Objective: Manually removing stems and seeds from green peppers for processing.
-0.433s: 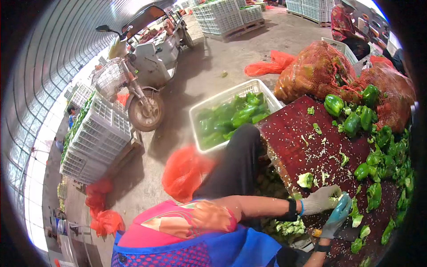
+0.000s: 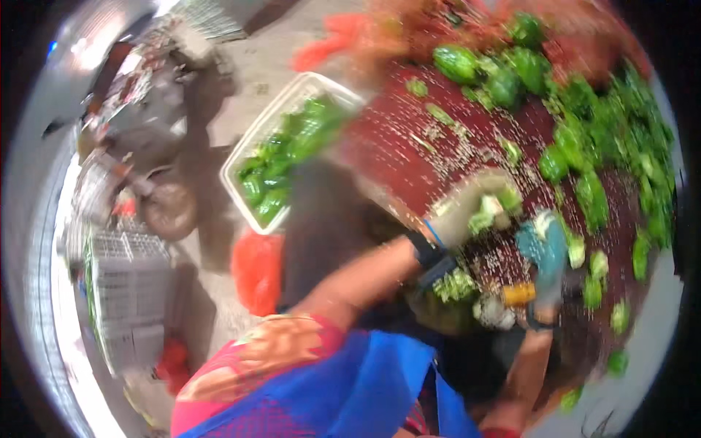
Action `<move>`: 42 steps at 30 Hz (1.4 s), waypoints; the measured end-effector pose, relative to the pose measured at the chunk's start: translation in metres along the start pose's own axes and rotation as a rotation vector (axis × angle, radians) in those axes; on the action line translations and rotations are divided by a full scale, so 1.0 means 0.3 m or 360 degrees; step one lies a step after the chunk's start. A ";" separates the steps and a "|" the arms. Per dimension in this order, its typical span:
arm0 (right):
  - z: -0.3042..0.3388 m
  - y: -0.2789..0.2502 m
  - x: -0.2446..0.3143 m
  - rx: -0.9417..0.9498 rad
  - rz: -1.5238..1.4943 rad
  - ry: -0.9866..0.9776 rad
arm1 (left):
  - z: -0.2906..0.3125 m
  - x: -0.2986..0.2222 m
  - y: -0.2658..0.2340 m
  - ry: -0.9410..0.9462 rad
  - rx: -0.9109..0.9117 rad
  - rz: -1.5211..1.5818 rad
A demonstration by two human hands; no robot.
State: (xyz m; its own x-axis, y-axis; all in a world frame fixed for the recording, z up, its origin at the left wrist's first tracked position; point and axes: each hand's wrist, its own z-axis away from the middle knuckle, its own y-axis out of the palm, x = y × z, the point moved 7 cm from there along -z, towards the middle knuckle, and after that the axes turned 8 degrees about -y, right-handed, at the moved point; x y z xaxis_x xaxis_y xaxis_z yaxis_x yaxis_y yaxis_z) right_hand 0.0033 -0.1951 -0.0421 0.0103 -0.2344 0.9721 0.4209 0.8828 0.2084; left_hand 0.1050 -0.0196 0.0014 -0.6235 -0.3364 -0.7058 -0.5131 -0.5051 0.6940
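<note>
My left hand [image 2: 458, 212], in a pale knit glove, is curled over light-green pepper scraps [image 2: 483, 217] above the dark red board. To its right, my right hand [image 2: 544, 252] wears a teal-and-grey glove with its fingers bent in. A small whitish bit shows at those fingertips, too blurred to name. By the right wrist is a yellow handle [image 2: 519, 294]; a dark, blade-like shape lies on the wrist's other side, and the hand hides what joins them. Whole green peppers [image 2: 504, 84] and split ones [image 2: 591, 198] lie beyond and to the right.
Pale seeds and scraps cover the board [image 2: 394, 102]. A white crate [image 2: 232, 171] of green peppers stands left of it. Red mesh sacks [image 2: 591, 44] sit at the far edge, and a red net [image 2: 257, 274] lies on the floor. Stacked crates [image 2: 131, 292] and a three-wheeler [image 2: 168, 204] stand further left.
The view has swung, shifting the scene, and is blurred. My hands have moved apart; the left has come over the pepper scraps on the board.
</note>
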 end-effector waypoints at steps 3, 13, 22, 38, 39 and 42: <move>0.015 0.055 0.092 0.0081 0.1089 -0.0146 | 0.001 -0.010 -0.030 -0.0136 -0.0240 0.0181; 0.112 0.225 0.293 0.0118 0.1390 -0.1429 | 0.003 0.062 0.025 0.0369 -0.0032 -0.0750; 0.122 0.240 0.207 0.0102 0.1557 -0.1158 | 0.013 0.076 0.101 0.0636 -0.0131 -0.0873; 0.066 0.170 0.144 0.0127 0.1229 -0.0843 | -0.045 0.095 0.137 0.0545 -0.0117 -0.0643; 0.062 0.168 0.139 0.0130 0.1295 -0.0807 | -0.047 0.094 0.138 0.0549 -0.0114 -0.0582; 0.055 0.156 0.129 0.0141 0.1228 -0.0701 | -0.067 0.111 0.129 0.0309 -0.0135 0.0308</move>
State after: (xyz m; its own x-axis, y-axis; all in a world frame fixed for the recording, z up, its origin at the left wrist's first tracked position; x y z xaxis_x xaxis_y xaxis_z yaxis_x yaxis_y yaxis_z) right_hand 0.0083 -0.1562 0.0071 -0.0955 0.5997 0.7945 0.3690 0.7626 -0.5313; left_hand 0.0764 -0.0664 0.0021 -0.5764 -0.5747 -0.5809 -0.3392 -0.4784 0.8100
